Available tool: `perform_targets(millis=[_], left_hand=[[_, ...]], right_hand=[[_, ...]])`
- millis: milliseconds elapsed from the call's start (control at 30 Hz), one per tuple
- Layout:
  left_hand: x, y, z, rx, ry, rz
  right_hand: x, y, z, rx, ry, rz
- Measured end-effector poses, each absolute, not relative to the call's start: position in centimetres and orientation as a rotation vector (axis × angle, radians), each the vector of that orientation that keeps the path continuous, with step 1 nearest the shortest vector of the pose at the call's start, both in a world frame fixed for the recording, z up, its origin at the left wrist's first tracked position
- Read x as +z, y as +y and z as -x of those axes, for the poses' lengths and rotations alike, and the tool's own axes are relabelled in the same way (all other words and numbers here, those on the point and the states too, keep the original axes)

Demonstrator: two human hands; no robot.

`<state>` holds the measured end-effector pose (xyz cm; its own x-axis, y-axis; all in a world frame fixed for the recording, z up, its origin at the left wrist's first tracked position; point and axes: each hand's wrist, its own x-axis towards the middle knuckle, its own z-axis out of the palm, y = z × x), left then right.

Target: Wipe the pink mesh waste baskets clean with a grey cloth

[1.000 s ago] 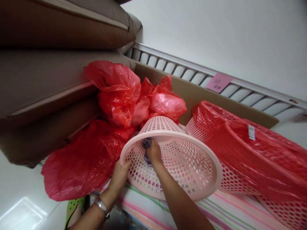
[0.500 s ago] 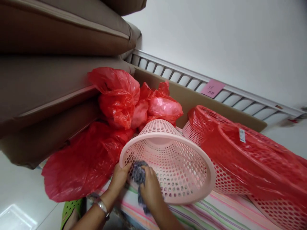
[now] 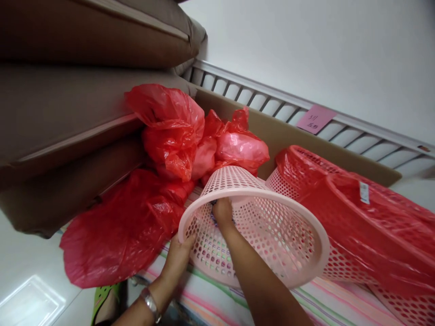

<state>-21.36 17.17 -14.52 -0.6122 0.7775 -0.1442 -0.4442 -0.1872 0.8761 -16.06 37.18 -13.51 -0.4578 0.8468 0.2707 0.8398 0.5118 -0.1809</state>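
A pink perforated plastic basket [image 3: 278,242] lies on its side, its wide mouth turned towards me. My left hand [image 3: 180,253] grips the rim at the lower left, thumb inside the opening. Deep inside the basket, my right hand [image 3: 223,212] is closed on a bluish-grey cloth [image 3: 214,217] and presses it near the upper left wall; most of the cloth is hidden behind the fingers. Beneath the basket is a striped sheet [image 3: 210,294].
Red plastic bags [image 3: 170,131] are heaped behind and left of the basket. More pink baskets [image 3: 346,262] covered with red bags stand at right. Brown cushions [image 3: 84,104] are stacked at left. A slatted rail [image 3: 244,97] with a pink note [image 3: 316,118] runs along the wall.
My right hand has moved with the cloth from the basket's near left rim deeper inside, up towards its base. My left hand stays on the rim. The view has shifted slightly.
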Motion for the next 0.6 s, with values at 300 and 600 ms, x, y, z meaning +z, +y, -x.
perform_targets(millis=[300,600], left_hand=[[-13.9,17.1,22.9,1.958,1.303,-0.498],[-14.0,16.4,22.1,1.908,1.298,-0.437]], right_hand=[[-12.1,28.2,13.8,0.132,-2.498,1.319],[-12.4,20.0,8.6,0.351,-2.59,1.136]])
